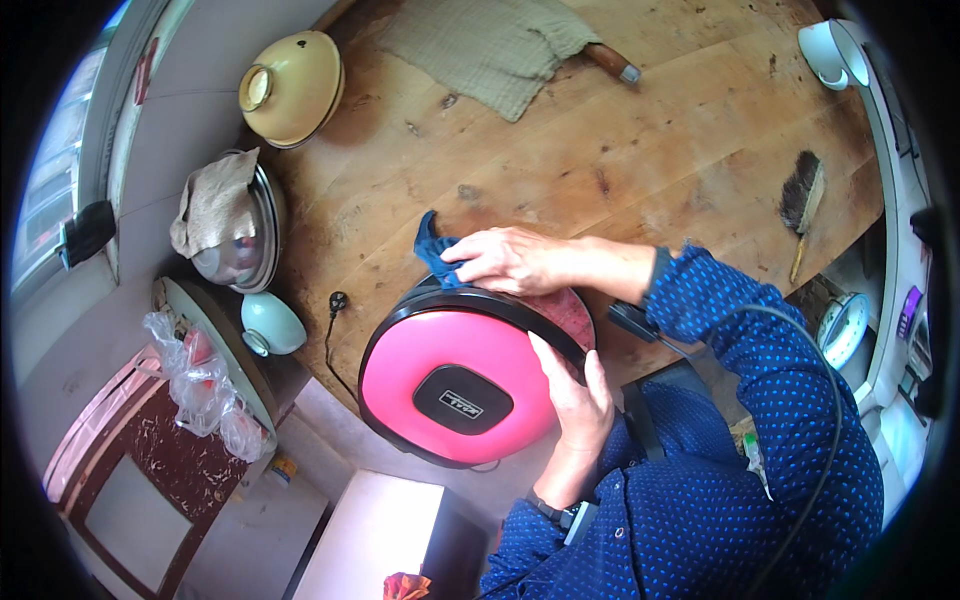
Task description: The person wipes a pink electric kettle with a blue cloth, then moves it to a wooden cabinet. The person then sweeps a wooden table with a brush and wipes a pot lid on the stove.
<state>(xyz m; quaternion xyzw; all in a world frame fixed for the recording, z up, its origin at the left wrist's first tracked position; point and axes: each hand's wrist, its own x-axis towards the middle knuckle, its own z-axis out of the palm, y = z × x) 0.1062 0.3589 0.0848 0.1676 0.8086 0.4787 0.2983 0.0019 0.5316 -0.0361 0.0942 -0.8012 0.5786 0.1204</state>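
Observation:
A round pink appliance with a black rim, which looks like an electric baking pan, stands tilted up at the table's near edge. Its pink face has a black panel in the middle. My left hand, with a watch on the wrist, grips the rim on the right side. Over the top edge, my right hand is closed on a dark blue cloth and presses it against the appliance. Part of a reddish speckled surface shows behind the rim. The appliance's far side is mostly hidden.
On the wooden table lie a beige cloth, a wooden handle and a brush. A yellow bowl, a cloth-covered metal bowl and a pale green bowl stand left, near a plug. A white mug is far right.

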